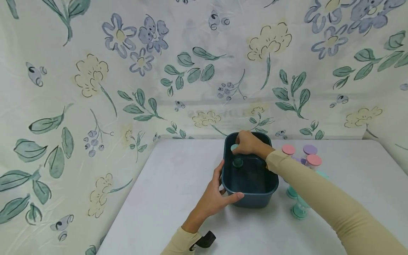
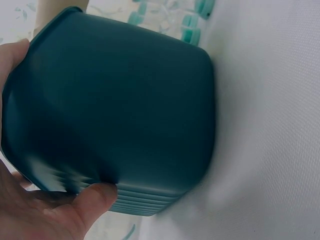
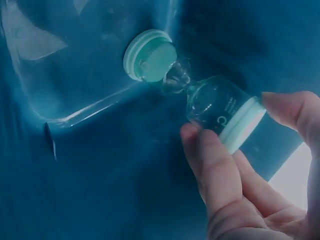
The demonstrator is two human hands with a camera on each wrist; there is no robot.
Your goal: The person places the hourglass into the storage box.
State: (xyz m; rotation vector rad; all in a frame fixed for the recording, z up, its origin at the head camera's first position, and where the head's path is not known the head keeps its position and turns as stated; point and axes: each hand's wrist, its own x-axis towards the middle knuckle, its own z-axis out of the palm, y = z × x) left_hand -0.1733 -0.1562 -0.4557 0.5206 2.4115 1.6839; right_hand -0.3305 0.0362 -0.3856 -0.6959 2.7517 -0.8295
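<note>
A dark teal plastic bin (image 1: 251, 201) stands on the white table, its open top upward. My left hand (image 1: 211, 198) holds its near left corner, thumb toward the front and fingers along the left side. Reaching over the right rim, my right hand (image 1: 250, 143) is inside the far end of the bin. It pinches a small sand timer (image 3: 207, 97) by one mint-green end cap, with thumb and fingertips on either side. The timer's other cap (image 3: 150, 56) points away from the hand, low in the bin. Whether that cap touches the bin's floor I cannot tell.
Right of the bin stands a group of sand timers with pink caps (image 1: 313, 160), purple caps (image 1: 310, 149) and mint caps (image 1: 299, 211), partly behind the right sleeve (image 1: 318, 191). A floral sheet (image 1: 191, 102) hangs behind the white table (image 1: 178, 170).
</note>
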